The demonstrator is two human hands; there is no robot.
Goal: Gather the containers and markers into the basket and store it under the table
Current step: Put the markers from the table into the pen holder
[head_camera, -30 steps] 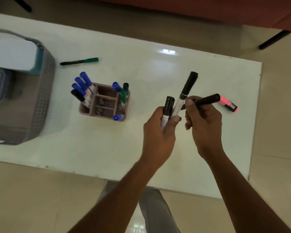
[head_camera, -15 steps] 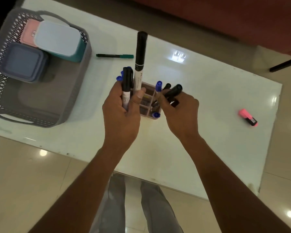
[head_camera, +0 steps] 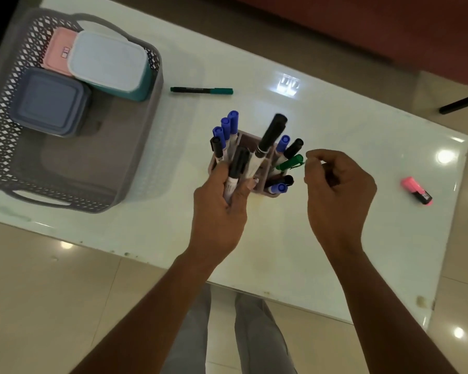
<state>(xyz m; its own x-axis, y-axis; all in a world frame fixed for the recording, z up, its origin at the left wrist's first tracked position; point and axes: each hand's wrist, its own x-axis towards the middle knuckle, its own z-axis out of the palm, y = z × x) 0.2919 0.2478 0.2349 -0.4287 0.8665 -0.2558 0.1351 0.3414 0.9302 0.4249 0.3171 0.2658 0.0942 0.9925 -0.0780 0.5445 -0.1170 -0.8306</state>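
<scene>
My left hand (head_camera: 223,206) grips two black-capped markers (head_camera: 257,155) upright, just in front of a pink divided marker holder (head_camera: 272,194) that holds several blue, black and green markers. Right of the holder my right hand (head_camera: 338,195) hovers, fingers loosely curled, holding nothing. At the table's left a grey lattice basket (head_camera: 143,168) contains a pink container (head_camera: 58,51), a white-lidded teal container (head_camera: 108,63) and a grey-blue container (head_camera: 50,102). A green marker (head_camera: 201,90) lies flat beyond the holder. Far right on the table lies a pink highlighter (head_camera: 416,190).
The white glossy table (head_camera: 295,244) ends close to me, with tiled floor below and my legs under its near edge. A reddish sofa runs along the far side. A dark furniture leg (head_camera: 461,103) shows at the upper right.
My right hand has let go of the black marker, which now stands in the holder's right side, and has drawn back to the right. My left hand has lowered its two markers slightly.
</scene>
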